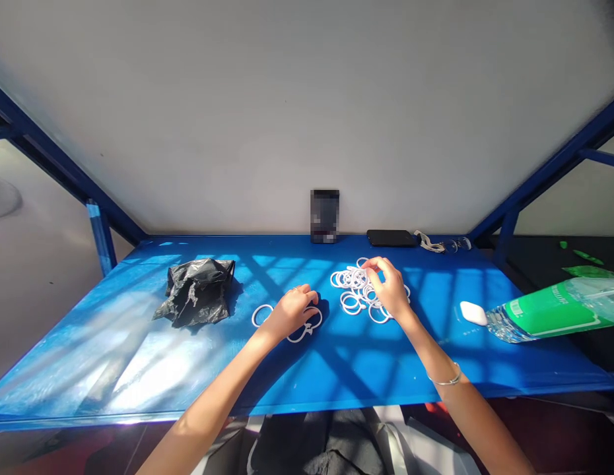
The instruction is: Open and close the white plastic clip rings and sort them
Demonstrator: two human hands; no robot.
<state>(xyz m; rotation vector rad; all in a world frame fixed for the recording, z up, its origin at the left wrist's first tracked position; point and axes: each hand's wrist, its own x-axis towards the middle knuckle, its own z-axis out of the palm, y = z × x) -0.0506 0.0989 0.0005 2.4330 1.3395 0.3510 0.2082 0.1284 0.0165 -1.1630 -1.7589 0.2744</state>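
So your main pile of white rings (356, 280) is sitting a bit right of the middle of the blue table (416, 369), roughly midway between the back and front edges. Your right hand (390, 287) is reaching over its right side, with thumb and index finger coming narrowly together at the rings (can't tell if they're really pinching one). Your left hand (292, 308) is curling over a few loose white rings (307, 328), left of the pile and a little closer to the front edge. Those fingers are bending in fairly narrow, but I can't tell whether they're gripping a ring or just touching it.

Further out, a crumpled black plastic bag (201, 293) is lying toward the left edge. A dark, pixelated item (325, 216) is standing around the middle of the back edge, and a black phone (392, 238) is lying along that same edge to its right. Next to that, a pale strap (430, 244) and some glasses (450, 247) are resting near the back right corner. Over by the right edge, a small white case (473, 313) is sitting just beside the base of a green-labelled bottle (559, 307).
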